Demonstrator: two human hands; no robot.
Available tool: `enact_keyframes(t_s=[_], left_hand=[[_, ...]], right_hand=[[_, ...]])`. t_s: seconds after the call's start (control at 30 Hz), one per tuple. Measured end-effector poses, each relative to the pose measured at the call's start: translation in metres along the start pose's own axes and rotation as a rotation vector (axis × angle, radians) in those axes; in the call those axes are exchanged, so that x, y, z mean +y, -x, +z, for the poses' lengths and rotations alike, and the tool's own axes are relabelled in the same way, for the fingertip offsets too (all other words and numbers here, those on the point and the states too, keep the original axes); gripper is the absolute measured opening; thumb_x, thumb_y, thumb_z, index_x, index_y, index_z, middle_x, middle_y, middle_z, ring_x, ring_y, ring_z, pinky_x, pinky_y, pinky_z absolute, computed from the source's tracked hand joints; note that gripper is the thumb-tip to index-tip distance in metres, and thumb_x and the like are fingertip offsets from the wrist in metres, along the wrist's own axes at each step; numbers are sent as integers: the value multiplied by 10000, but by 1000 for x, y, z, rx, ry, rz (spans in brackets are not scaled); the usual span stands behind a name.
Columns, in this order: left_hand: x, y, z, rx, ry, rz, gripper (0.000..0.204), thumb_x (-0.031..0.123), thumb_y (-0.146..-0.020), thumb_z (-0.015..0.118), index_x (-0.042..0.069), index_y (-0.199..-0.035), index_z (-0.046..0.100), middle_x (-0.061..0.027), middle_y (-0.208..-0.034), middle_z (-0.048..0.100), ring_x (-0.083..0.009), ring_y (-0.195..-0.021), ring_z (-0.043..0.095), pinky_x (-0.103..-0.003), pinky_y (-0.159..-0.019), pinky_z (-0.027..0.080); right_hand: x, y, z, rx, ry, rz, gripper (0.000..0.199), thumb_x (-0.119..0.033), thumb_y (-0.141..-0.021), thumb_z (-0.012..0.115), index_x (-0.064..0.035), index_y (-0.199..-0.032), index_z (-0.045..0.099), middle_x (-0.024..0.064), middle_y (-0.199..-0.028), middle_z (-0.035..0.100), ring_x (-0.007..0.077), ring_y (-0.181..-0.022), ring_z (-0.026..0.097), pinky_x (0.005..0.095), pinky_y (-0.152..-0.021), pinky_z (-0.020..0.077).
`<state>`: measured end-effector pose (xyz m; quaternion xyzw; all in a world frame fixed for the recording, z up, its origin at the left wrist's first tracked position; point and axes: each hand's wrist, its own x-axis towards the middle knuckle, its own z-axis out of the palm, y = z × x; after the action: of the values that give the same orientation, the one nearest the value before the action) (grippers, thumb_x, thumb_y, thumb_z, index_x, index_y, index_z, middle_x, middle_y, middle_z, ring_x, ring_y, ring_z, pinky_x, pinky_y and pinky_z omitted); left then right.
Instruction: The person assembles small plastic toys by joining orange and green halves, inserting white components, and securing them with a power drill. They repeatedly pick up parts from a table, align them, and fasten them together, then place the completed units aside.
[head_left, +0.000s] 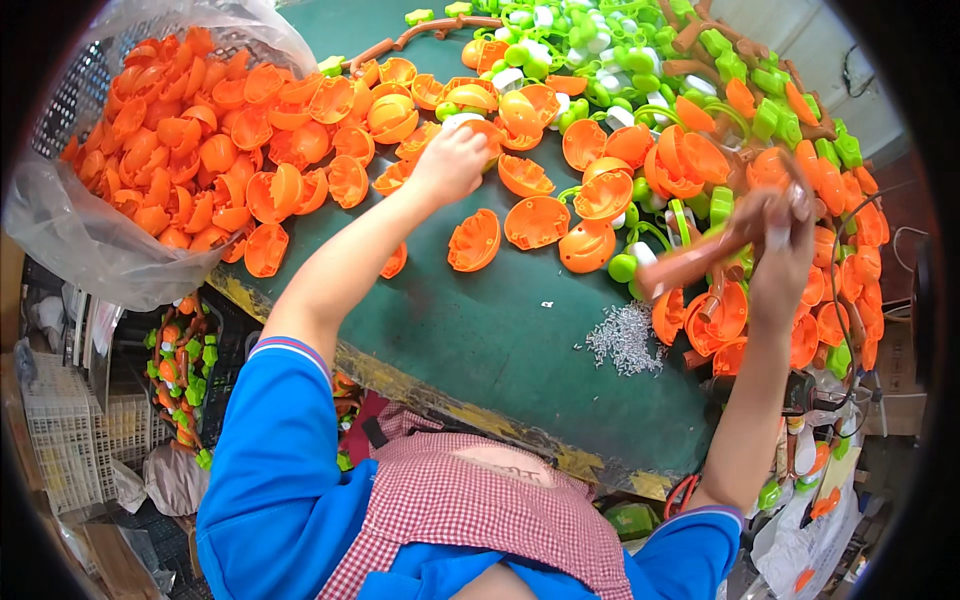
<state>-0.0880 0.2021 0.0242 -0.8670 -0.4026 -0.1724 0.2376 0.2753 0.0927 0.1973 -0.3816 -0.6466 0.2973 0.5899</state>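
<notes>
My left hand (452, 165) reaches to the middle of the table, its fingers curled round an orange plastic half shell (491, 138); a small green and white part lies close by its fingertips. On the right, my right hand (783, 245) is smeared by motion and closed on a brown plastic branch-shaped piece (690, 264), which points left over the table. Between the hands lie several loose orange half shells (537, 222), hollow side up or tipped over. A closed-looking orange ball (587, 246) with small holes sits among them.
A clear plastic bag (90, 235) full of orange shells stands at the left. Small silver screws (625, 340) lie heaped on the green tabletop (450, 335). Green and white parts (590, 55) pile up at the back. Finished-looking brown, green and orange pieces (845, 200) line the right edge.
</notes>
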Motion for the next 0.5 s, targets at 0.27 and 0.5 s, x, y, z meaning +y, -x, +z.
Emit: enact_keyframes(t_s=[0.27,0.5], left_hand=[[3,-50,-16,311,626,-35,233,209,-852,709,45,-1019,708,-69,-1201,646,-232,-1142,596,-366,-932,500],[0,2,13,-461,-13,-221,265,332,-789,739,89,-888,707,-113,-865,696,-273,-909,666,-415,-788,528]], right_hand=[[7,110,5,-150,-5,248,467,-234,-986,582,7,-1364,453,15,-823,529,86,-709,518,230,-679,437],[-7,147,17,-271,339,417,407,-15,-915,589,-35,-1313,509,37,-922,539,117,-787,533,241,-728,463]])
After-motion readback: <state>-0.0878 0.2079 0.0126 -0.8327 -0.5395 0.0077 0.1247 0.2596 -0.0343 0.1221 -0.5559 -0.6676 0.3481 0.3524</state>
